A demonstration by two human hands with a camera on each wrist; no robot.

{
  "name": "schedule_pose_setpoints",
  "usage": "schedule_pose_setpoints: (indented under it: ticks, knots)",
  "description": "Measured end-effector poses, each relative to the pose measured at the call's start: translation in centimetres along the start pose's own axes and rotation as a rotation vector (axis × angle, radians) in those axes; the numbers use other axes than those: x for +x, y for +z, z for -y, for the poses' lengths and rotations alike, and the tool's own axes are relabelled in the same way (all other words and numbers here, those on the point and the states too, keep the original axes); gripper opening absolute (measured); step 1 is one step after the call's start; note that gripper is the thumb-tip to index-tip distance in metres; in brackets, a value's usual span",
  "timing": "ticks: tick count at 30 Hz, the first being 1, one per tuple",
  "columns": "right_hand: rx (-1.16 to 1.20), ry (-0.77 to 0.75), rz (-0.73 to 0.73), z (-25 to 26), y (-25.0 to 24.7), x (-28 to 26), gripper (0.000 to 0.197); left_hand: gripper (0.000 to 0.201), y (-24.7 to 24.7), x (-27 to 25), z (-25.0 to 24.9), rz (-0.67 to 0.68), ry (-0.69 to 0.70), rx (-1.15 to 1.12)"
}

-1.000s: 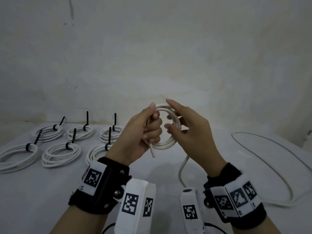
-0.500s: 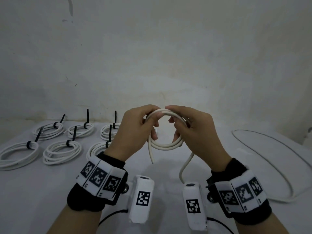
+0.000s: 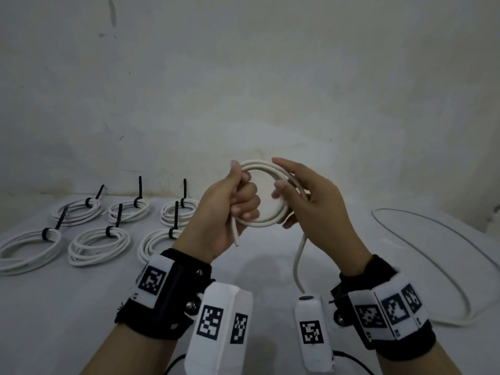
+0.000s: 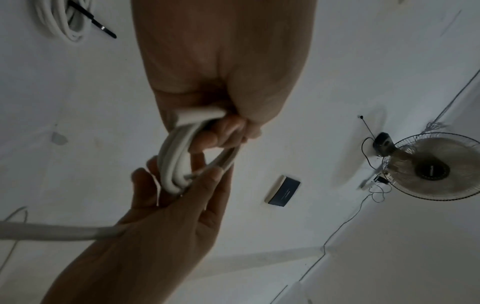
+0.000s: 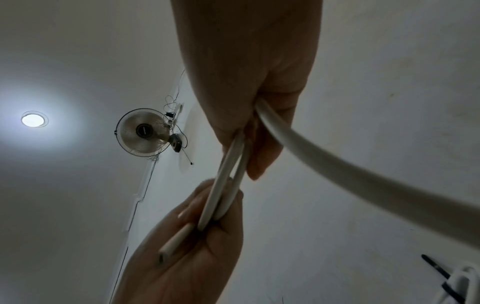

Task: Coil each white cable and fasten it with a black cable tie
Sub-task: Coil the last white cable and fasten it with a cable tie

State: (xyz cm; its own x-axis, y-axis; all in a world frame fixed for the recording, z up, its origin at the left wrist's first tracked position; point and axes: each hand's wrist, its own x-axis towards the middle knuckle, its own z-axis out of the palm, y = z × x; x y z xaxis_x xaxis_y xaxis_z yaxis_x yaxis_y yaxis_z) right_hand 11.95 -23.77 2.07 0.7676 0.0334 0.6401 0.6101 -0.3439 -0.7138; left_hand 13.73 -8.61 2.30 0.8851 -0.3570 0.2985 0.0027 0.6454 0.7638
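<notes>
I hold a small coil of white cable [image 3: 261,169] in the air between both hands, above the table [image 3: 81,307]. My left hand [image 3: 242,190] grips the coil's left side in a fist, and the cable's cut end [image 3: 236,238] hangs below it. My right hand [image 3: 281,185] curls around the coil's right side with the index finger straight. The uncoiled tail [image 3: 297,261] drops from that palm. In the left wrist view my left hand [image 4: 228,123] clamps the turns [image 4: 171,164] and the right hand [image 4: 182,195] cradles them. In the right wrist view the tail [image 5: 337,164] runs out of my right hand [image 5: 249,133].
Several finished coils [image 3: 98,243], each bound with a black cable tie [image 3: 109,231], lie in two rows on the table's left. The rest of the loose cable [image 3: 438,266] sweeps in a wide loop over the table's right. A bare wall [image 3: 243,77] stands close behind.
Half a second ago both hands met knuckles-up over the coil's top. They have since turned back to its sides, and my right index finger has straightened.
</notes>
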Motion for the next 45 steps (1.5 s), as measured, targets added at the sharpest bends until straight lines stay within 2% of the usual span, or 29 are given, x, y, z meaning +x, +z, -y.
schedule_pose_setpoints:
  ticks: [6, 9, 11, 12, 15, 18, 22, 25, 28, 30, 32, 35, 38, 42, 44, 45]
  knots:
    - [0.138, 0.275, 0.192, -0.7, -0.1, 0.1, 0.017, 0.041, -2.0, 0.8, -1.7, -0.15, 0.03, -0.167]
    - [0.201, 0.269, 0.189, -0.8, -0.1, 0.2, 0.012, 0.043, -2.3, 0.9, -2.1, -0.215, 0.05, -0.195]
    - [0.168, 0.209, 0.149, -0.8, -0.4, 0.3, 0.006, 0.045, -2.5, 1.0, -2.3, -0.252, 0.065, -0.207]
    - [0.13, 0.182, 0.139, -0.9, -0.6, 0.4, 0.01, 0.045, -2.6, 1.0, -2.4, -0.267, 0.075, -0.219]
    - [-0.097, 0.108, 0.251, -1.5, -1.3, 0.3, 0.024, 0.046, -3.1, 1.0, -2.9, -0.3, 0.139, -0.284]
    - [-0.558, 0.031, 0.436, -2.1, -1.7, 0.0, 0.042, 0.046, -3.9, 1.1, -3.5, -0.325, 0.25, -0.339]
    - [-0.837, -0.011, 0.482, -2.0, -1.2, -0.1, 0.065, 0.045, -5.2, 1.1, -4.1, -0.41, 0.369, -0.375]
    - [-0.979, -0.045, 0.52, -0.9, 0.1, -1.0, 0.072, 0.044, -5.0, 1.2, -3.7, -0.451, 0.402, -0.323]
    - [-1.006, -0.075, 0.635, 0.7, 1.4, -2.0, 0.071, 0.041, -4.0, 1.4, -2.8, -0.476, 0.413, -0.193]
    - [-1.004, -0.099, 0.713, 1.8, 1.7, -2.1, 0.065, 0.037, -3.6, 1.5, -2.1, -0.503, 0.452, -0.031]
    - [-0.991, -0.125, 0.753, 2.9, 1.8, -2.2, 0.051, 0.031, -3.4, 1.5, -1.4, -0.531, 0.501, 0.19]
    - [-0.873, -0.142, 0.783, 4.5, 1.7, -2.3, 0.027, 0.024, -2.8, 1.3, -0.4, -0.446, 0.491, 0.416]
    - [-0.734, -0.195, 0.772, 5.7, 1.0, -2.2, 0.031, 0.023, -1.9, 0.8, 0.4, -0.297, 0.436, 0.551]
    - [-0.519, -0.297, 0.549, 4.8, -0.8, -1.3, 0.034, 0.034, -1.0, 0.2, 1.4, -0.094, 0.346, 0.558]
    - [-0.509, -0.292, 0.479, 3.8, -1.8, -0.8, 0.029, 0.043, -0.5, 0.2, 1.8, -0.071, 0.314, 0.529]
    - [-0.52, -0.259, 0.495, 3.6, -2.1, -0.7, 0.028, 0.042, -0.4, 0.1, 2.0, -0.088, 0.31, 0.49]
